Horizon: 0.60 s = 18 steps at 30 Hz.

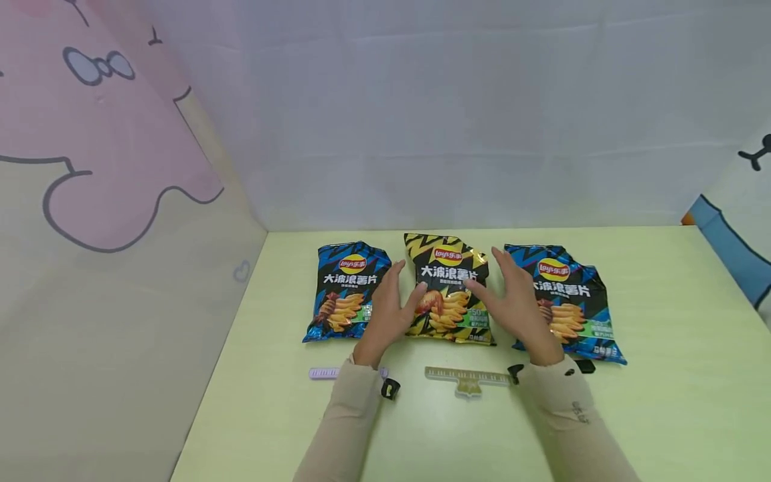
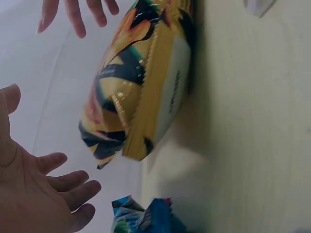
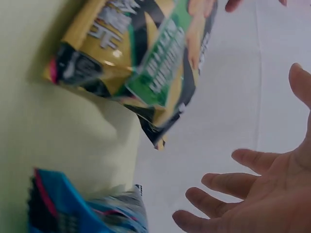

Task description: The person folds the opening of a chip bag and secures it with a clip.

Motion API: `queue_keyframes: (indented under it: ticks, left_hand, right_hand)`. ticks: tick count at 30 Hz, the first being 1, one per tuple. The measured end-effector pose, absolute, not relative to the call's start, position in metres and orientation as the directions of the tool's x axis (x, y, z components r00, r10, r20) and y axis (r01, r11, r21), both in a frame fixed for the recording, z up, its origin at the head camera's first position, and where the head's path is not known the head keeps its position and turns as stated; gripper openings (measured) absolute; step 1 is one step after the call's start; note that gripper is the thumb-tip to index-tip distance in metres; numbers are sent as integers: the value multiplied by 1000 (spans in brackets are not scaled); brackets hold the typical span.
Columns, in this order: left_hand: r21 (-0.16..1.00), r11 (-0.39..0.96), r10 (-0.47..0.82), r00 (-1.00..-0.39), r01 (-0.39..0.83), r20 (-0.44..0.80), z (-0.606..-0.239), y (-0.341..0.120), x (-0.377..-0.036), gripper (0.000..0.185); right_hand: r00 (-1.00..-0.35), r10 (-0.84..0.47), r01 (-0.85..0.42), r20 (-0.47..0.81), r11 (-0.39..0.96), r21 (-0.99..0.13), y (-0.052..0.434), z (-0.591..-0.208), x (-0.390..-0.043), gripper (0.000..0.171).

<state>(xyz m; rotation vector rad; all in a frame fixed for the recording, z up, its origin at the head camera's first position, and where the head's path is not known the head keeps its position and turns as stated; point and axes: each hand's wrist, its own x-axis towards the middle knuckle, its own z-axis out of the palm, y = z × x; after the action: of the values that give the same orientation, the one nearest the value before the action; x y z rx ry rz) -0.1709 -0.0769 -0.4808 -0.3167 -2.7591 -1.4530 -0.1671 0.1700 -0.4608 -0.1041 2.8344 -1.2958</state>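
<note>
A yellow-and-black Lay's chip bag (image 1: 448, 294) lies face up at the middle of the table. To its left is my left hand (image 1: 388, 311), fingers spread and thumb over the bag's edge in the head view. On the opposite side my right hand (image 1: 518, 304) is held the same way. Both wrist views show gaps between the palms and the yellow bag (image 2: 141, 77); neither hand holds anything. Blue-and-black chip bags flank it, one at left (image 1: 340, 291) partly behind my left hand, another at right (image 1: 575, 308) partly behind my right hand.
Nearer the front lie a purple ruler-like clip (image 1: 322, 373), partly covered by the left sleeve, and a gold clip (image 1: 468, 378). A black piece (image 1: 584, 366) shows beside the right cuff. A pale cloth wall (image 1: 458, 134) stands behind the table (image 1: 674, 321).
</note>
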Motion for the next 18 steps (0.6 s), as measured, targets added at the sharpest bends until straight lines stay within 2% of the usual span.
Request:
queue_keyframes:
  ticks: [9, 18]
  left_hand:
    - [864, 503, 169, -982, 17, -80, -489, -68, -169, 84]
    - [864, 503, 195, -974, -3, -117, -494, -66, -168, 85]
  right_hand:
    - [-995, -85, -20, -49, 664, -747, 155, -473, -162, 90]
    - [-994, -83, -1, -75, 676, -737, 151, -477, -159, 92]
